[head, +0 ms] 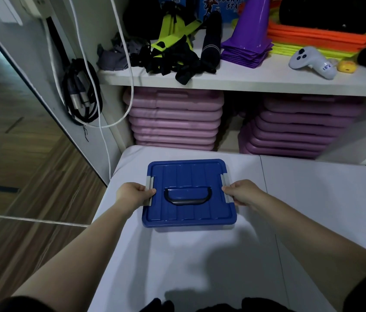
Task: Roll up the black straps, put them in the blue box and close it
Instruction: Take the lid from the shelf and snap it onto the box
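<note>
Blue box (188, 194) lidded, between left hand (133, 194) and right hand (242, 192), both gripping side latches.

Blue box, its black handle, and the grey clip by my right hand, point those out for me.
blue box (177, 216), head view, on the lid's near part.
black handle (188, 201), head view, on its lower curve.
grey clip (225, 181), head view, on its upper part.

"LUCKY STAR" on blue carton (222, 6), "Blue" on neighbouring blue carton (170, 1), "102" on white game controller (312, 60)
</note>
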